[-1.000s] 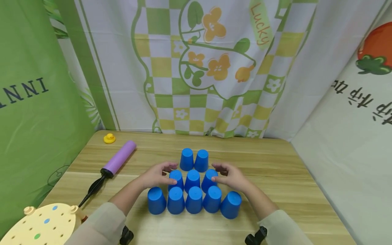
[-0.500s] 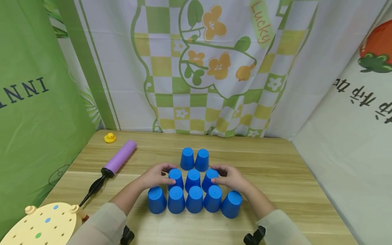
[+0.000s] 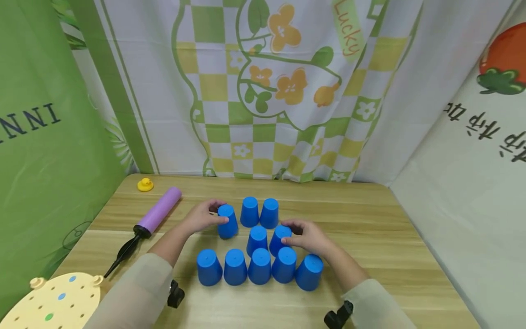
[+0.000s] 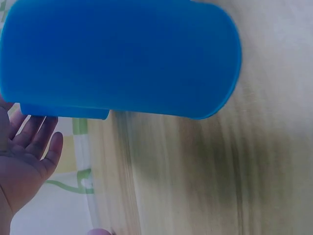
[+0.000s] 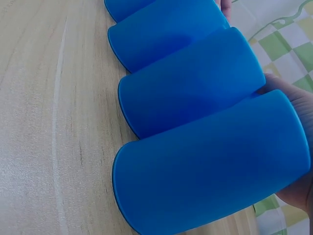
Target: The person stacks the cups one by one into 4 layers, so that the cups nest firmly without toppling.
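In the head view my left hand [image 3: 201, 218] grips an upside-down blue plastic cup [image 3: 228, 223], thumb on its near side, just left of the two back cups [image 3: 249, 212]. My right hand [image 3: 309, 238] holds the right cup [image 3: 278, 241] of the middle row, fingers behind it and thumb in front. Beside that one stands another middle cup [image 3: 257, 241]. Nearer me, several upside-down blue cups form a front row [image 3: 260, 267]. Close cups [image 5: 210, 166] hide much of my right hand [image 5: 299, 110] in the right wrist view.
At the left of the wooden table [image 3: 353, 214] lies a purple hand pump [image 3: 160, 210] with a black end. A yellow rubber duck [image 3: 145, 184] sits at the back left corner. A cream dotted round board [image 3: 57, 301] occupies the front left. Printed curtains [image 3: 267, 137] surround the table.
My left hand has carried the left middle-row cup back and to the left, beside the back pair. My right hand has stayed around the right middle-row cup.
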A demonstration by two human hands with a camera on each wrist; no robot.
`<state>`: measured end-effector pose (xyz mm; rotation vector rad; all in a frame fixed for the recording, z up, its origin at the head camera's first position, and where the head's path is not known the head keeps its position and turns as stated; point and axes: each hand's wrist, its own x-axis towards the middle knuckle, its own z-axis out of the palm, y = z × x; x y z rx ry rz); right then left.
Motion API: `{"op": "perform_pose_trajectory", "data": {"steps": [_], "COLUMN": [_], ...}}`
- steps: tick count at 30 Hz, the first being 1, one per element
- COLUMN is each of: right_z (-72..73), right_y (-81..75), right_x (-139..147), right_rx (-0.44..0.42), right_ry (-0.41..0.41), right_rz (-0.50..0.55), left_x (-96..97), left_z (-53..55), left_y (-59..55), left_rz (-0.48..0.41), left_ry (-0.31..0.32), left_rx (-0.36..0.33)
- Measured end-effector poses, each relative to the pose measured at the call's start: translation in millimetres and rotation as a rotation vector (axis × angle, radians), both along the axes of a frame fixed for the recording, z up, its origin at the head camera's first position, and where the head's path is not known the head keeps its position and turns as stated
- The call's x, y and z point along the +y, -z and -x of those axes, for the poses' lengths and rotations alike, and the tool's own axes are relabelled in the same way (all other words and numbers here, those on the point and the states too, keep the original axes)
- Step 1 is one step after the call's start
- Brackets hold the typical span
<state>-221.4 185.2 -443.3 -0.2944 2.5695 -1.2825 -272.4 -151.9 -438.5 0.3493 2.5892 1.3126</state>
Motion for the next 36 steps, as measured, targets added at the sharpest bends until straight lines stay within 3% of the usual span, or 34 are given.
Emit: {"op": "perform_pose_trajectory", "data": {"steps": [6,12,18,25,36], "right_z": [-0.9,-0.5,-1.4,-0.6,-1.5], "right_y": [1.2,2.2,2.6,4.0,3.1], "right_x": [0,0,0,-1,0], "right_rx": [0.008,-0.004,-0.018,-0.011,-0.009], "right_ry": [0.006,0.005,0.023,0.011,0.011], "right_rz": [-0.004,0.012,0.017,0.015,0.014], "left_x": [5.2,9.8,14.7,16.6,14.9], "left_z": [12.7,18.7,20.0,20.8,21.8], "left_y": [3.3,7.4,8.4,12.2,15.3], "left_rz": [-0.021,-0.057,-0.064,-0.078,-0.070], "left_ry": [-0.086,-0.123,-0.126,-0.137,-0.109], "left_rx": [-0.021,-0.006,0.006,-0.030,-0.031]}}
